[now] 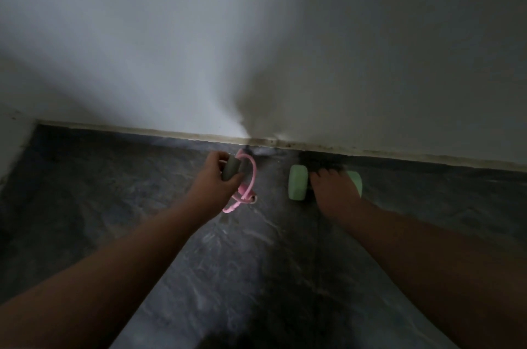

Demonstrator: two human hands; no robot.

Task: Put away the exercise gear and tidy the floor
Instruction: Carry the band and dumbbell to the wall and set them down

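Two items in hand: left hand (215, 177) curled round grey foam handles (231, 168) of a pink tubing resistance band (245, 190), held just above the dark marbled floor (242, 263). Right hand (332, 191) wraps the middle of a mint-green dumbbell (298, 182) near the white wall's (256, 34) base. No legible writing or brand.

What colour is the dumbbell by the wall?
Light green. The dumbbell shows best in the head view, under the right hand.

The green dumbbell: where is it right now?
In the head view, the green dumbbell lies right of centre on the dark floor near the wall's base, under the right hand, right of the pink resistance band.
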